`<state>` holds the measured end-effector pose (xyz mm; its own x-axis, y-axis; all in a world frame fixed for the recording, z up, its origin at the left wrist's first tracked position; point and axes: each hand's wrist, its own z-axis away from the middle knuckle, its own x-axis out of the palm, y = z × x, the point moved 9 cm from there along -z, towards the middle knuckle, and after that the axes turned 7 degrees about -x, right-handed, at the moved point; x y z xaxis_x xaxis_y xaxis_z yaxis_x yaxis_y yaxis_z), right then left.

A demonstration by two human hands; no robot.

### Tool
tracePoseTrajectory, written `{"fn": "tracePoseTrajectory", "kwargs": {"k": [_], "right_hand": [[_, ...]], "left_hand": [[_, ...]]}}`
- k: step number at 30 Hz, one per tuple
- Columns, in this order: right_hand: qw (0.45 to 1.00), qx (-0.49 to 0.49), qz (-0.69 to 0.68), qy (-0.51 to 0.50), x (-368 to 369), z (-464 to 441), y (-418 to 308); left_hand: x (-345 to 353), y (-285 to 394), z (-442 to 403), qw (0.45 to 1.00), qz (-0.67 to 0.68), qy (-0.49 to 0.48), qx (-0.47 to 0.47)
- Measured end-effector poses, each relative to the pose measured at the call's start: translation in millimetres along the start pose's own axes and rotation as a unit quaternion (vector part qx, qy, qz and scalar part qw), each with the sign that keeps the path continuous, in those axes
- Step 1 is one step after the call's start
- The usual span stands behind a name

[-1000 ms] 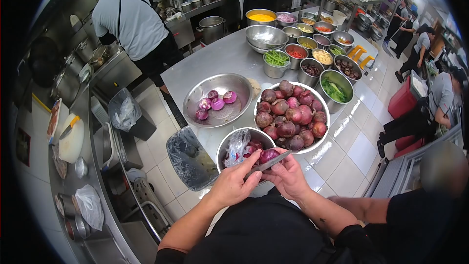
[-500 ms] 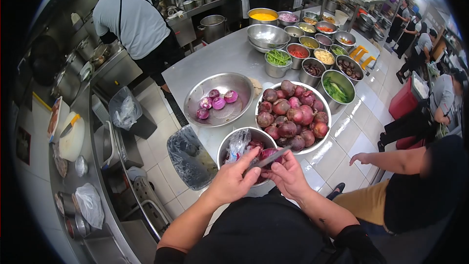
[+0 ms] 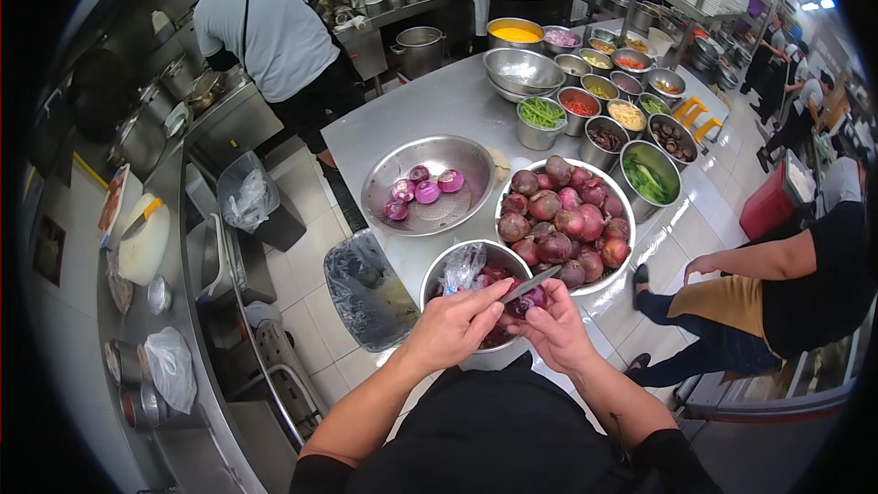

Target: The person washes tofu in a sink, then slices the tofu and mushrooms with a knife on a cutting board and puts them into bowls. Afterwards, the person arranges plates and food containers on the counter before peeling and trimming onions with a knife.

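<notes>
My left hand (image 3: 457,325) is closed on a knife (image 3: 532,284), its blade lying across a red onion (image 3: 527,300). The onion sits in the fingers of my right hand (image 3: 554,327). Both hands are over the near edge of a steel bowl (image 3: 437,285) with onion skins and a clear plastic bag (image 3: 464,265) in it. Beyond it, a wide steel bowl (image 3: 384,206) holds several peeled purple onions (image 3: 426,191). To the right a white-rimmed bowl (image 3: 625,270) is heaped with unpeeled red onions (image 3: 569,221).
Steel containers of cut vegetables (image 3: 627,115) stand at the table's (image 3: 366,133) far right. A lined bin (image 3: 370,293) is beside the table's left edge. One person (image 3: 796,288) walks at the right; another (image 3: 270,27) stands at the back left counter (image 3: 219,114).
The person at the right has come into fuller view, legs now apart. The whole view has shifted, so the table sits further right. The knife and onion remain in my hands.
</notes>
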<state>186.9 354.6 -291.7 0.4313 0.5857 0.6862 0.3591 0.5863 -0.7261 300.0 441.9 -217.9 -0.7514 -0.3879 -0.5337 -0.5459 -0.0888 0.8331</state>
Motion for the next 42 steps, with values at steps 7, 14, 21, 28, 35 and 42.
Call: {"fn": "tracePoseTrajectory", "kwargs": {"k": [7,14,21,28,35,42], "right_hand": [[0.997,0.023,-0.004,-0.077,14.4,5.2,-8.8],[0.999,0.006,-0.007,-0.045,7.8,2.5,-3.1],[0.994,-0.003,-0.053,-0.092,1.2,0.2,-0.9],[0.992,0.066,-0.1,-0.035,18.1,4.5,6.0],[0.996,0.023,-0.067,-0.056,15.8,6.3,-4.5],[0.996,0.031,-0.044,-0.07,8.3,4.8,1.0]], "left_hand": [[-27.2,-24.5,-4.1,0.992,0.02,0.015,-0.127],[-5.6,0.7,11.0,0.981,0.057,-0.077,-0.17],[-5.6,-3.2,7.6,0.984,0.09,-0.056,-0.141],[7.7,-16.6,9.9,0.965,0.155,-0.102,-0.184],[-6.9,-38.0,18.0,0.945,0.048,-0.071,-0.317],[-2.5,-25.9,16.2,0.956,0.043,-0.072,-0.282]]}}
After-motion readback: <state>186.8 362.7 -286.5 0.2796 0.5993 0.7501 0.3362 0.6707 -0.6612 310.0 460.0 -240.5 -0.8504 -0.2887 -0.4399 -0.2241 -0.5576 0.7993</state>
